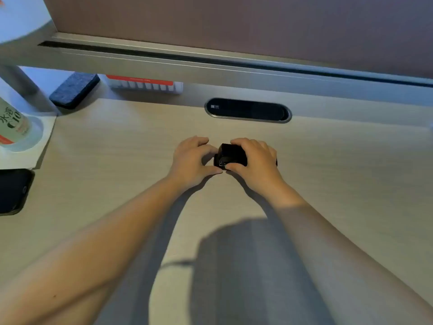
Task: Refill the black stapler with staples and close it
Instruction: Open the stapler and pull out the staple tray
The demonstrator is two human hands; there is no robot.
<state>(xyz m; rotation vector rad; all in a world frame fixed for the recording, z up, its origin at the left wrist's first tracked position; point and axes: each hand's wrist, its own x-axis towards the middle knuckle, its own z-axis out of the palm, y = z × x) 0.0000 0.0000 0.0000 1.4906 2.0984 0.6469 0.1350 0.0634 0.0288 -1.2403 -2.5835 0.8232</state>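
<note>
Centrally, the black stapler [230,154] sits on the pale wooden desk [339,179], on the near side of the oval cable port [248,110] and well apart from it. The right hand [255,158] is cupped over the stapler's top and right part, fingers wrapped on it; the left hand [191,160] is curled beside the stapler's left end, thumb tip touching the right thumb at the near lower corner. Whether the left fingers pinch a strip of staples cannot be told, nor whether the stapler's top is open.

Likely hazards: a thumb caught as the top snaps down; a loose strip tipping out of the channel if the stapler shifts under uneven pressure; the small body skidding on the smooth desk.

Left of the stapler the desk is bare for a good way before the paper with the bottle [13,123] and the dark phone [14,191]. To its right and near side the desk shows nothing but the forearms.
</note>
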